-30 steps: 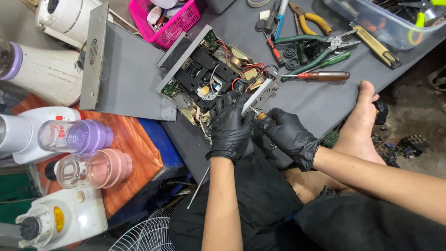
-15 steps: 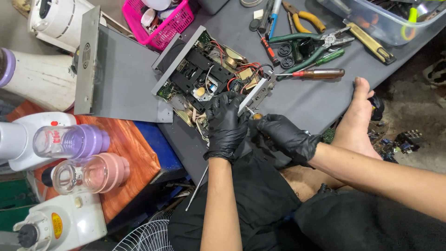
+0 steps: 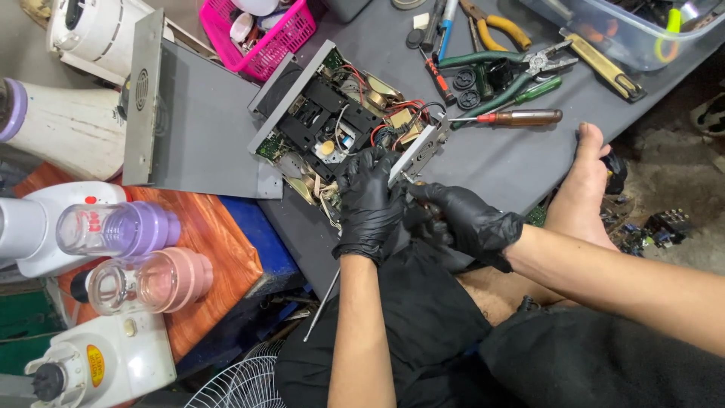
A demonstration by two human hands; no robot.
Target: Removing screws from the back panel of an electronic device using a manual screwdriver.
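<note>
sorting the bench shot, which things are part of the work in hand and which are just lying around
In hand: left hand on the opened electronics chassis; right hand at its metal side bracket.

Lying about: brown-handled screwdriver, green pliers, pink basket, purple blender jar, clear tub.

Black gloves, bare metal and worn plastic on a matt grey counter (image 3: 521, 162).

Both hands, the left hand (image 3: 370, 204) and the right hand (image 3: 464, 219), wore thin black gloves with a slight rubbery sheen. The opened device (image 3: 332, 132) showed dull grey sheet-metal walls, a green circuit board, matt black plastic parts and coloured plastic-coated wires. The cover panel (image 3: 189, 128) beside it was matt grey painted metal. The screwdriver (image 3: 521, 117) had a glossy amber plastic handle. The basket (image 3: 264, 38) was shiny pink plastic; the blender jars (image 3: 136, 257) were clear, tinted plastic. The board (image 3: 219, 249) looked like varnished reddish wood.
</note>
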